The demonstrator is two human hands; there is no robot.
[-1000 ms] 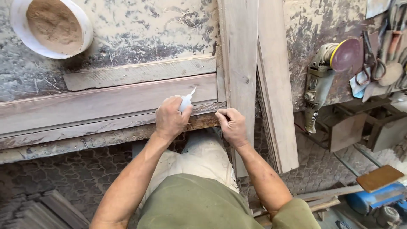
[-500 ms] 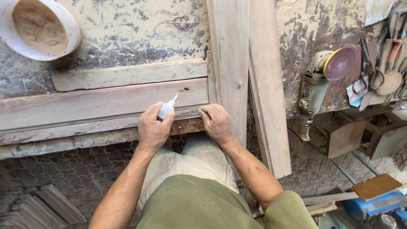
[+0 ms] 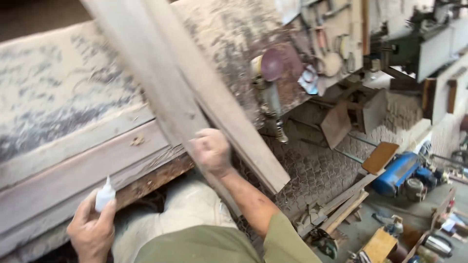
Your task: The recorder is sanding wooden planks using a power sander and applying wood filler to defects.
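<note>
I'm seeing the right hand [image 3: 210, 150] closing around the near edge of the long grey plank [image 3: 161, 92], which is lying slanted across the workbench [image 3: 53, 83] with its near end overhanging the front edge; a second plank [image 3: 234, 126] is lying just beside it, touching along one side. The left hand [image 3: 90, 229] is gripping a small white glue bottle [image 3: 104, 196], nozzle pointing up, low by the bench's front rail [image 3: 68, 175] and apart from both planks. Risk as I'm judging it: one hand is holding a long board near one end, so the far end could swing or tip, dragging the neighbouring plank off the edge. An angle grinder [image 3: 268, 87] with its disc is lying close to the right of the planks, and a sliding board could be knocking it down. The bottle looks uncapped, so a tight squeeze could be dripping glue. The picture is blurring, so I cannot tell how firm the right grip is.
</note>
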